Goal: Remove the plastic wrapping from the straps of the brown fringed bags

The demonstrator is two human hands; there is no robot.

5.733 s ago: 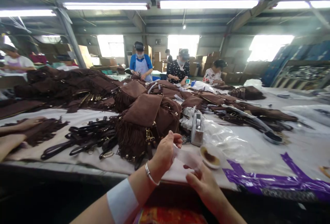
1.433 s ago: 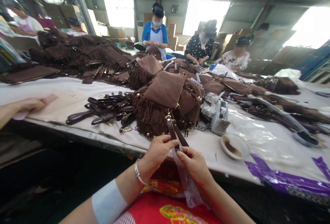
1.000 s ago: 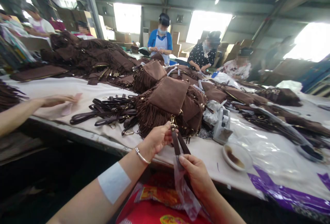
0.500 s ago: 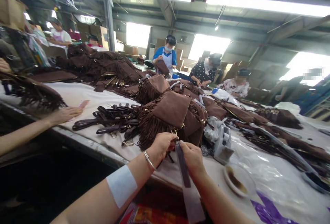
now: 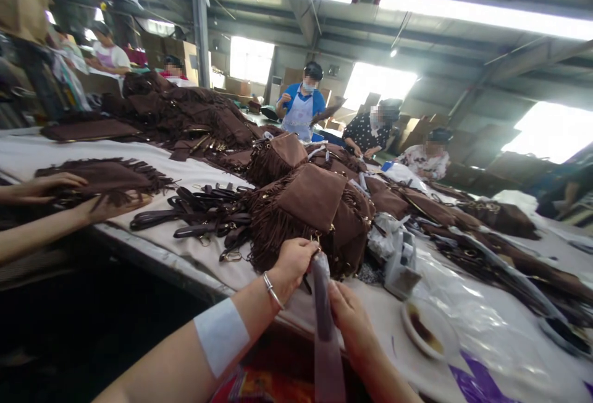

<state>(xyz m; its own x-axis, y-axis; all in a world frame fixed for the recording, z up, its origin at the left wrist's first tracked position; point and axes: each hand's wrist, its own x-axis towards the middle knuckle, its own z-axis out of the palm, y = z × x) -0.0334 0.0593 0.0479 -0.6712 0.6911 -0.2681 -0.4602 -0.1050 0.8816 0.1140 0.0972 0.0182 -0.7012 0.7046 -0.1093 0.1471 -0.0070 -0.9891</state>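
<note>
Pinched in my left hand point(image 5: 294, 261) is the gold metal clasp point(image 5: 316, 241) at the end of a brown strap. A clear plastic sleeve point(image 5: 323, 316) covers the strap and hangs down past the table edge. Closed against the right side of that sleeve is my right hand point(image 5: 349, 310); its fingertips are partly hidden. Directly behind both hands stands a brown fringed bag point(image 5: 310, 196). Several dark straps with metal hooks point(image 5: 213, 214) lie left of it.
A co-worker's hands point(image 5: 111, 202) rest on a flat fringed bag point(image 5: 104, 174) at the left. More brown bags point(image 5: 185, 115) are heaped behind. To the right are a tape dispenser point(image 5: 402, 267), a small dish with brown liquid point(image 5: 424, 329) and plastic sheeting point(image 5: 482, 304). Other people work across the table.
My right hand has slid down the sleeve, away from the clasp, and the sleeve's top now sits near the clasp. At left, the co-worker's fringed bag has come down onto the table.
</note>
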